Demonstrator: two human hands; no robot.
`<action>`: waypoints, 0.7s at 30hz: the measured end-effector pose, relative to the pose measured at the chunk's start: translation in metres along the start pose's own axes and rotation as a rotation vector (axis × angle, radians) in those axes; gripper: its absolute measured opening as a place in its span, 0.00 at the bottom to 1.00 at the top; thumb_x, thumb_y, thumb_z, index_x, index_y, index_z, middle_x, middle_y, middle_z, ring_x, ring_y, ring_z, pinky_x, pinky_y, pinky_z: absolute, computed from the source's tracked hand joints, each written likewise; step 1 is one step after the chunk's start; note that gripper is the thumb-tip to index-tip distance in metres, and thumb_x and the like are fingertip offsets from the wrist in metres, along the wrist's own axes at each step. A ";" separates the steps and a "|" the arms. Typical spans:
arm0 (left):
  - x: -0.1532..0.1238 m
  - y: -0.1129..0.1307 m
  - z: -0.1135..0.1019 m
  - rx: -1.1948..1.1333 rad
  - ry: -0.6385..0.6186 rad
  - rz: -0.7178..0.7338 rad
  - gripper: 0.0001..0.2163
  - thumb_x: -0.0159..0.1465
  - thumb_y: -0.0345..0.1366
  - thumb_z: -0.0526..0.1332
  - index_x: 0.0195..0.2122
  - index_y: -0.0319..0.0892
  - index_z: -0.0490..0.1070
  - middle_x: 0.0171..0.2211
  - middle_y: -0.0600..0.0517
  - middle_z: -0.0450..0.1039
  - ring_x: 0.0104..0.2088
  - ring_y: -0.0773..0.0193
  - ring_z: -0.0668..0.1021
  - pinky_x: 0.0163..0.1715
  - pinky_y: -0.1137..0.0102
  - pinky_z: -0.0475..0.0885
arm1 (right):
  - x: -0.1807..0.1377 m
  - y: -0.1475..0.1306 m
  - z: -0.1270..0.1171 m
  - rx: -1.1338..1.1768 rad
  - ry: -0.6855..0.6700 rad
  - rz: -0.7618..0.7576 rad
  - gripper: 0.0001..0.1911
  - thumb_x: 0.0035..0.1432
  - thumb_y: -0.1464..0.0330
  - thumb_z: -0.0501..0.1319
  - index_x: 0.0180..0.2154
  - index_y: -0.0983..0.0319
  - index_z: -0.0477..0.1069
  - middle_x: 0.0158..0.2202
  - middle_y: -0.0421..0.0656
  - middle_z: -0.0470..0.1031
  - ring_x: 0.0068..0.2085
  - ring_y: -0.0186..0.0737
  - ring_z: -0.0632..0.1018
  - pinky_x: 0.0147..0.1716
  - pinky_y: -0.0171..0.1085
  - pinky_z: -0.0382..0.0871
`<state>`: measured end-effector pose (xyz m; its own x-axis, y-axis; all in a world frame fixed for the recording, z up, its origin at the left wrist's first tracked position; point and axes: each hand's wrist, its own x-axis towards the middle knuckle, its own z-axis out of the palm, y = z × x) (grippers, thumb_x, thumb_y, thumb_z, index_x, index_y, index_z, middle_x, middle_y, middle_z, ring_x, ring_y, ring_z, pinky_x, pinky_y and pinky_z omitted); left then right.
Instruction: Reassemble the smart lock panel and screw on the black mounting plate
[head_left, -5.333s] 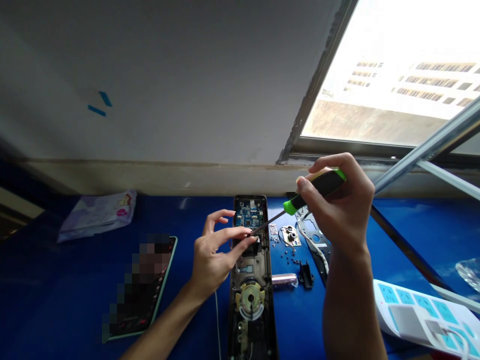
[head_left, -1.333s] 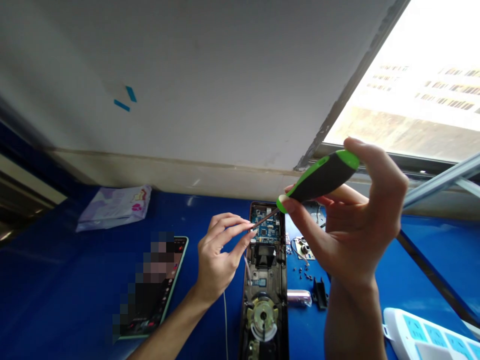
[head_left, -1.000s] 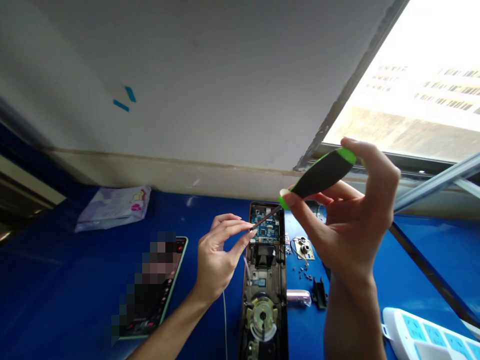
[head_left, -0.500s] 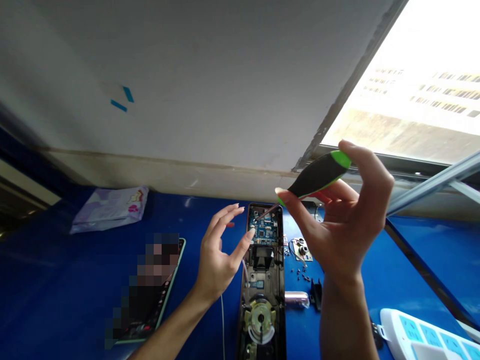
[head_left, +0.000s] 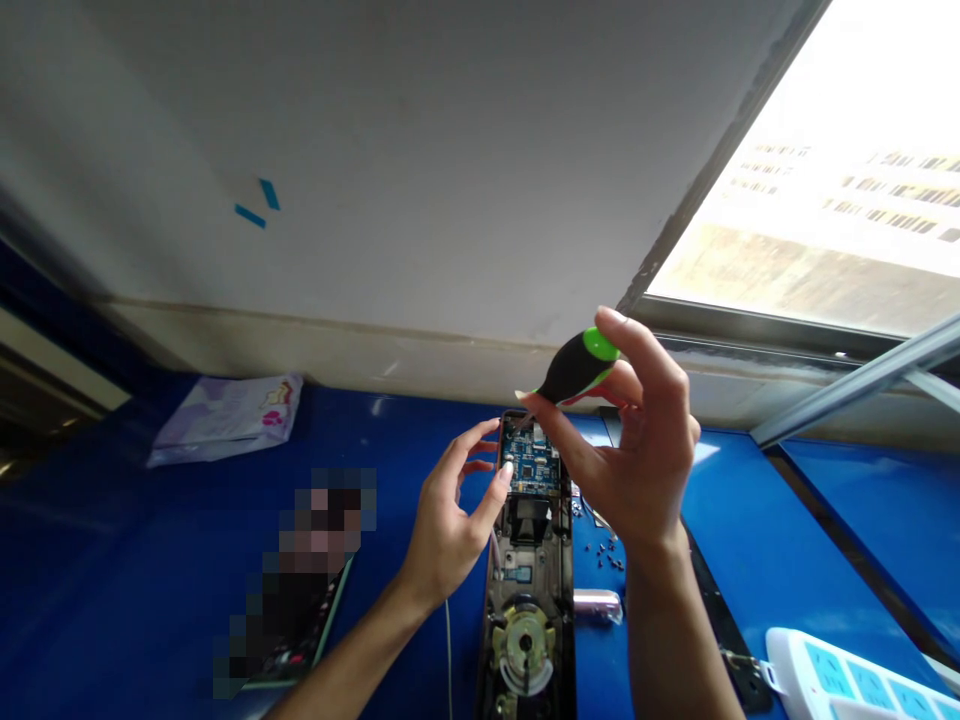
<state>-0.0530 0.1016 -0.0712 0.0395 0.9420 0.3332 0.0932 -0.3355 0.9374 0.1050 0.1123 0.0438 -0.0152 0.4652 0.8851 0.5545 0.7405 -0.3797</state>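
Note:
My right hand [head_left: 645,440] is closed around a black and green screwdriver [head_left: 574,368]. Its shaft slants down-left to the top of a blue circuit board [head_left: 541,470]; the tip is hard to make out. That board sits in the upper end of a long, dark device casing [head_left: 499,590] with its inside exposed. At the casing's upper left edge is my left hand [head_left: 454,530], its thumb over the board's left side and its fingertips along the outer edge. Lower in the casing are a black square part [head_left: 529,520] and a round brass-coloured part [head_left: 526,640].
Several small screws [head_left: 611,557] and a pink wrapped cylinder [head_left: 598,606] lie right of the casing on the blue table [head_left: 405,440]. A white power strip [head_left: 847,675] is at the lower right. Leftward are a partly blurred phone [head_left: 330,610] and a purple-white packet [head_left: 225,420].
My right hand has moved left and slightly down with the screwdriver, its shaft now steeper over the board's top. My left fingers have closed in on the casing's left edge.

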 end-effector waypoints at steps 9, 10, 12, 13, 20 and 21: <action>0.000 0.002 0.002 -0.134 -0.041 -0.079 0.21 0.72 0.43 0.66 0.64 0.47 0.71 0.60 0.45 0.80 0.59 0.53 0.82 0.59 0.62 0.78 | -0.001 0.005 0.006 -0.061 0.033 -0.026 0.40 0.60 0.72 0.74 0.68 0.42 0.65 0.58 0.42 0.80 0.41 0.44 0.86 0.39 0.43 0.87; 0.000 0.002 0.003 -0.153 -0.040 -0.089 0.22 0.71 0.43 0.66 0.64 0.46 0.70 0.59 0.44 0.80 0.60 0.53 0.82 0.60 0.61 0.79 | -0.001 0.005 0.007 -0.060 0.039 -0.027 0.41 0.59 0.71 0.75 0.68 0.43 0.65 0.59 0.42 0.80 0.43 0.45 0.86 0.40 0.44 0.87; 0.000 0.002 0.003 -0.174 -0.030 -0.100 0.23 0.70 0.43 0.67 0.65 0.45 0.70 0.58 0.43 0.81 0.60 0.51 0.82 0.59 0.60 0.79 | -0.001 0.004 0.006 -0.009 0.016 -0.002 0.39 0.61 0.70 0.74 0.68 0.45 0.64 0.60 0.45 0.80 0.48 0.48 0.87 0.44 0.46 0.87; 0.000 0.002 0.003 -0.180 -0.029 -0.103 0.24 0.70 0.43 0.67 0.65 0.45 0.69 0.58 0.43 0.81 0.60 0.50 0.82 0.60 0.59 0.79 | 0.000 0.004 0.006 0.043 -0.013 0.024 0.36 0.64 0.70 0.71 0.68 0.46 0.64 0.61 0.46 0.79 0.51 0.50 0.86 0.47 0.48 0.86; -0.001 0.003 0.004 -0.225 -0.037 -0.109 0.24 0.70 0.43 0.68 0.64 0.44 0.69 0.58 0.41 0.81 0.59 0.50 0.83 0.61 0.57 0.79 | 0.009 0.007 0.002 0.245 0.049 0.070 0.26 0.64 0.73 0.69 0.61 0.51 0.71 0.52 0.46 0.83 0.51 0.48 0.86 0.46 0.49 0.87; -0.001 0.003 0.004 -0.234 -0.035 -0.116 0.24 0.69 0.44 0.68 0.64 0.44 0.69 0.58 0.41 0.82 0.59 0.50 0.83 0.61 0.57 0.78 | 0.010 0.008 0.002 0.210 0.072 0.057 0.26 0.61 0.73 0.72 0.59 0.51 0.73 0.50 0.44 0.82 0.48 0.47 0.85 0.43 0.48 0.87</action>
<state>-0.0490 0.0995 -0.0691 0.0770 0.9719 0.2225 -0.1334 -0.2111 0.9683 0.1076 0.1240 0.0495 0.0750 0.4790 0.8746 0.3668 0.8023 -0.4708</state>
